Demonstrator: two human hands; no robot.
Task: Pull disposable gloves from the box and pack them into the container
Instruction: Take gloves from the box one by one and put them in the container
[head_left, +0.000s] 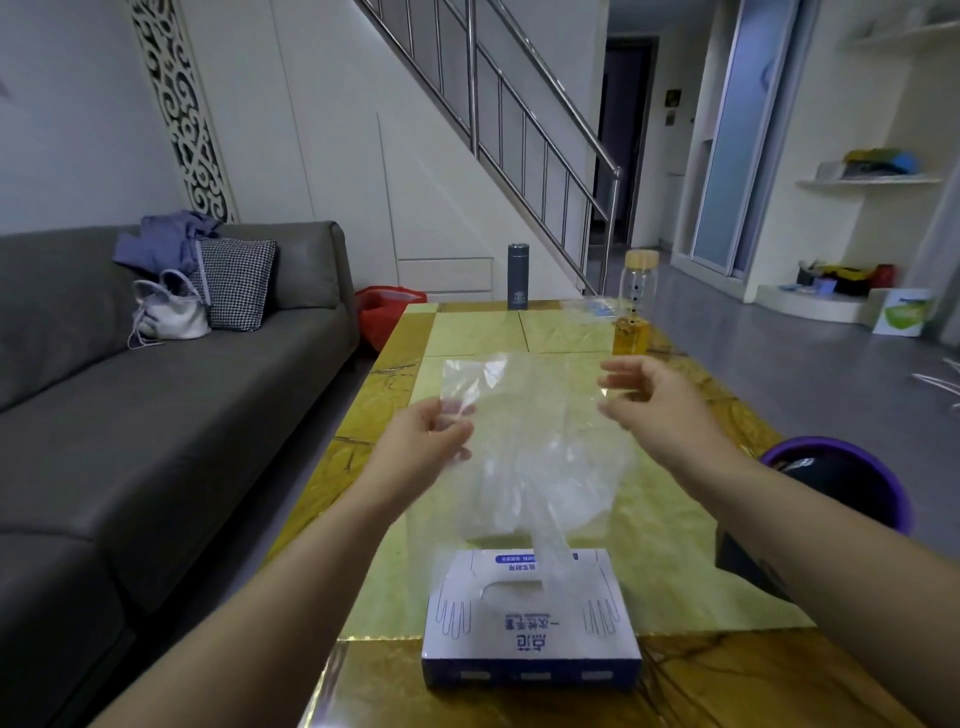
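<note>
Above the yellow table (675, 545) a clear bag (524, 415) hung upright between both hands, gloves (519, 499) seemingly bunched low inside. The glove box (530, 639) lay below, nearer the person. The left hand (421, 441) pinched the bag's left edge; the right hand (654, 405) had its fingers loosely spread beside the right edge. 1 glove (550, 556) rose from the box slot.

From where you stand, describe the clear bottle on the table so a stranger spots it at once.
Find the gold table beside the grey sofa. Two bottles stand at its far end. Yours is the right one: clear bottle, pale lid, amber liquid low inside, unlike the opaque grey flask.
</note>
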